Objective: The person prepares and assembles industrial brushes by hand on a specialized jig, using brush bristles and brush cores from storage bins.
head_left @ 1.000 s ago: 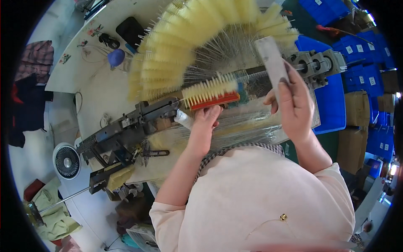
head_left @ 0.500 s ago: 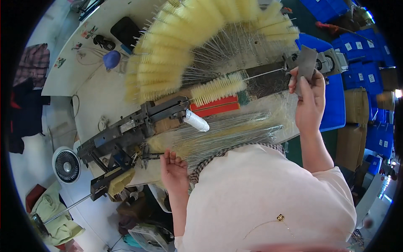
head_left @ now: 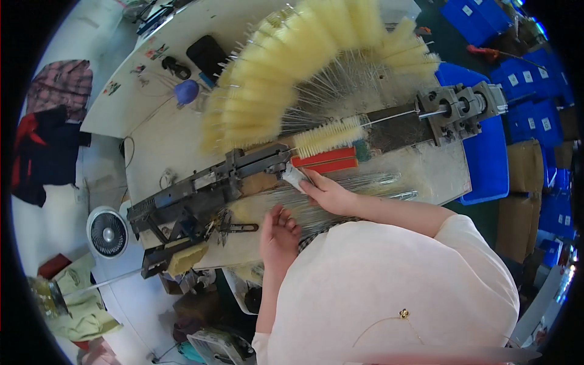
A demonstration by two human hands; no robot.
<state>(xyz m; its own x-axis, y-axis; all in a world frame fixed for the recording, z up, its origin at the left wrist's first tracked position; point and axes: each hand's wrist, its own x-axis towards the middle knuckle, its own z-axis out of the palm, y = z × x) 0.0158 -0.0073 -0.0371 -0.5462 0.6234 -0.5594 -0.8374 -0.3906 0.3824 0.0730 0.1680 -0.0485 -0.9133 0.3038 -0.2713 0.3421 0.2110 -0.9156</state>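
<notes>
Right hand (head_left: 328,193) reaching in from the right, fingers curled around a small white cylindrical piece (head_left: 294,177), pinched at the near edge of the red clamp bar (head_left: 325,160). Gripping, clearly, with the white piece's tip poking out to the left toward the dark metal machine arm (head_left: 213,185). Left hand (head_left: 278,230) just near of it, open, palm up, fingers loosely spread, holding nothing, resting over the bundle of thin steel wires (head_left: 331,198) lying along the table (head_left: 164,143).

Directly beyond the right hand, a cream bottle brush (head_left: 328,135) mounted in the machine, long axis running left to right and tilting slightly up to the right, its wire stem stretching on to the grey chuck block (head_left: 462,104) at far right. So: brush lies far of the right hand, very close, and the right hand much nearer to it than the left.

Further out, a big fan of finished cream brushes (head_left: 292,67) spread over the far side of the table, wire stems converging toward the machine. Left of that, a blue round object (head_left: 186,91) and a black case (head_left: 207,55). Blue crates (head_left: 486,152) off to the right, a small white fan (head_left: 107,232) on the floor at near left, clothes (head_left: 52,128) heaped at far left.
</notes>
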